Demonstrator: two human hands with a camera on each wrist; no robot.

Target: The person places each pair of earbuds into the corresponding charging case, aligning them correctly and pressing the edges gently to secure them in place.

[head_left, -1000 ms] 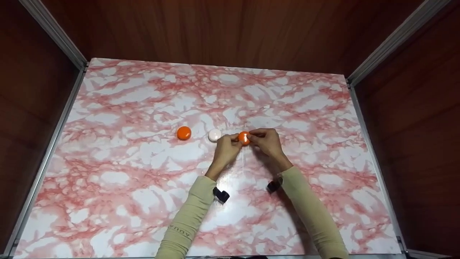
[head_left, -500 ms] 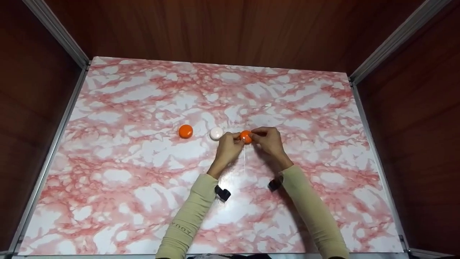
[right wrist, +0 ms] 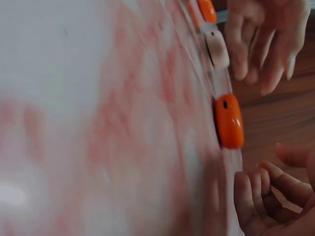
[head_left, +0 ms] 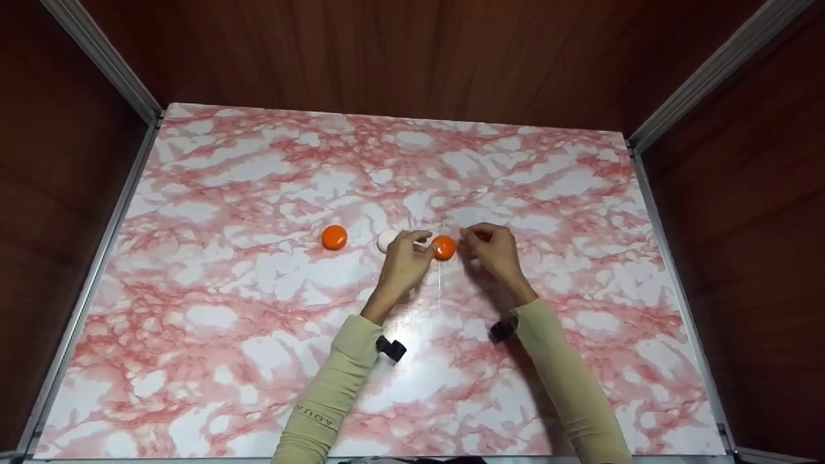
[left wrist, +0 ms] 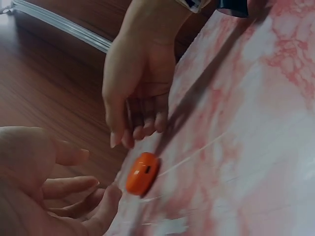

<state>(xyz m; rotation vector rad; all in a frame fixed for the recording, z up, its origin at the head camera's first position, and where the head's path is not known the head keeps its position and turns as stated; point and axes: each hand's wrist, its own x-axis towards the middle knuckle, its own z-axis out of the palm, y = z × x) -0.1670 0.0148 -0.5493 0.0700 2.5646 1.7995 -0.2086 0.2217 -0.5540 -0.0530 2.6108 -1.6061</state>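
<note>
A glossy round orange disc (head_left: 444, 247) lies flat on the marbled table between my hands. Both wrist views show a small dark slot in the side of this disc (right wrist: 230, 122). My left hand (head_left: 405, 261) hovers at its left, thumb and fingers apart and holding nothing; in the right wrist view a gap separates that hand (right wrist: 268, 39) from it. To the right, my right hand (head_left: 497, 251) is off the disc, fingers loosely bent around nothing. Partly behind the left hand sits a similar white disc (head_left: 387, 240). Farther left lies a second orange disc (head_left: 334, 237).
The discs form a rough row across the middle of the red-and-white marbled tabletop (head_left: 258, 367). Dark wood panels (head_left: 399, 58) with metal rails enclose the back and both sides. A thin pale line runs down the table just below the right-hand disc.
Both hands held the right-hand orange disc at its edges before; now they have let go. The right hand has drawn back to the right, and the left hand's fingers have spread.
</note>
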